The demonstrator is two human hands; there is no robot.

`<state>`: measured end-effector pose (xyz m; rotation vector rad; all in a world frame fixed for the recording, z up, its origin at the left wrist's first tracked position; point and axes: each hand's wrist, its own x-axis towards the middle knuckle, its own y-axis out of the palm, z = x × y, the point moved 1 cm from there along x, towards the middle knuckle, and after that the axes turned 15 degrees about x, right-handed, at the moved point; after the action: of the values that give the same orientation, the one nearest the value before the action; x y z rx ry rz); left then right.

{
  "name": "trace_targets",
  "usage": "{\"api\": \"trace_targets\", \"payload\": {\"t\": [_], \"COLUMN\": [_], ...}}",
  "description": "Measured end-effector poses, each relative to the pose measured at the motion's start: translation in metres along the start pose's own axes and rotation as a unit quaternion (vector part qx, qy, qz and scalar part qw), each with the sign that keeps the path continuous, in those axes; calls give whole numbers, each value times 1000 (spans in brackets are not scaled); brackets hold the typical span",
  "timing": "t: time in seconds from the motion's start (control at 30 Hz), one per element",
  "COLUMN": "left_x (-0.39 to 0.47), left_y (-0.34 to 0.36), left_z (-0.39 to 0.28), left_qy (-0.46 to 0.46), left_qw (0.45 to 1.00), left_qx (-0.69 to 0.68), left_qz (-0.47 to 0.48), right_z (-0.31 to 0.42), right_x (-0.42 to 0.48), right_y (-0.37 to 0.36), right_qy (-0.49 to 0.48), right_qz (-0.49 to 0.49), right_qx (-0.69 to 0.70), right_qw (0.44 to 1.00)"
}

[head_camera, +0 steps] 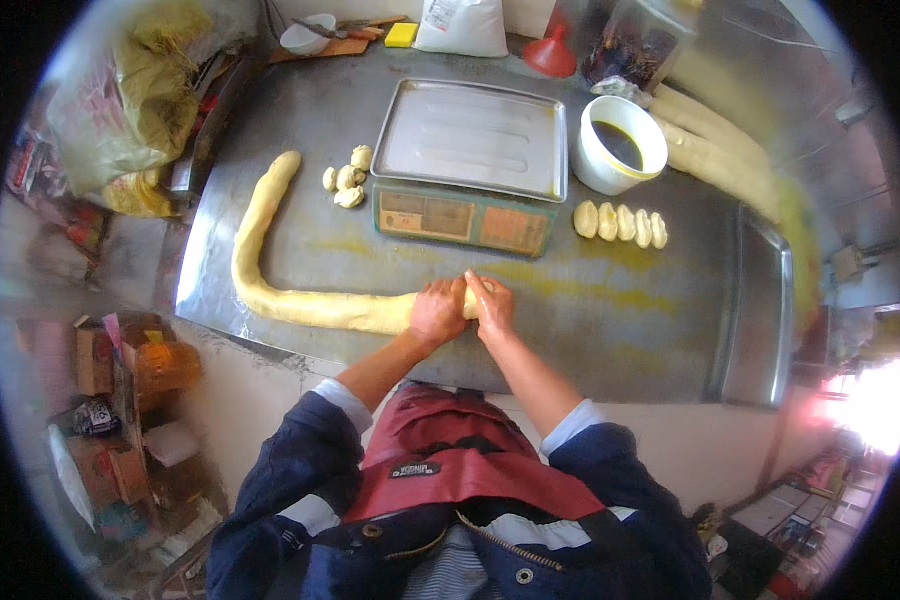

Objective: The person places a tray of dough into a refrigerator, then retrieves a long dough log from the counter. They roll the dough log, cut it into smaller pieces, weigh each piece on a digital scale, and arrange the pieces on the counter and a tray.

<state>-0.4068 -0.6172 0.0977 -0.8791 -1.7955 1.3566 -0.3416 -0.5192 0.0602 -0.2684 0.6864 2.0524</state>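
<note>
A long rope of pale dough [330, 310] lies on the oiled metal worktop, bent upward at its left part. My left hand [439, 310] is wrapped around the rope near its right end. Right beside it, my right hand [493, 304] grips the end of the dough, thumb pointing up. Beyond my hands stands a weighing scale [461, 217] with a metal tray [469, 139] on top. Small dough lumps [347, 178] sit left of the scale. To its right, several flattened dough pieces [621, 224] lie in a row.
A white tub of dark liquid [619, 146] stands right of the scale, with thick dough rolls [709, 142] behind it. Along the back are a red funnel [550, 54], a white sack [461, 28], a yellow box [401, 34] and a white bowl [307, 35]. A metal tray [757, 307] borders the right edge.
</note>
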Motion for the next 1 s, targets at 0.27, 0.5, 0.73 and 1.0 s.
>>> {"api": "trace_targets", "payload": {"t": [0.27,0.5,0.73,1.0], "left_x": [24,44,48,51], "left_y": [-6,-15,-3,-28], "left_z": [3,1,-2,38], "left_qy": [-32,-26,-6,-100], "left_qw": [992,982,977,983], "left_qx": [79,112,183,125], "left_qz": [91,153,112,90], "right_z": [8,4,5,187], "right_x": [4,33,37,66], "right_y": [32,23,5,62], "right_qy": [-109,-67,31,-13], "right_qz": [-100,-143,-87,66], "right_qx": [-269,-222,-18,173], "right_qw": [952,962,996,983]}}
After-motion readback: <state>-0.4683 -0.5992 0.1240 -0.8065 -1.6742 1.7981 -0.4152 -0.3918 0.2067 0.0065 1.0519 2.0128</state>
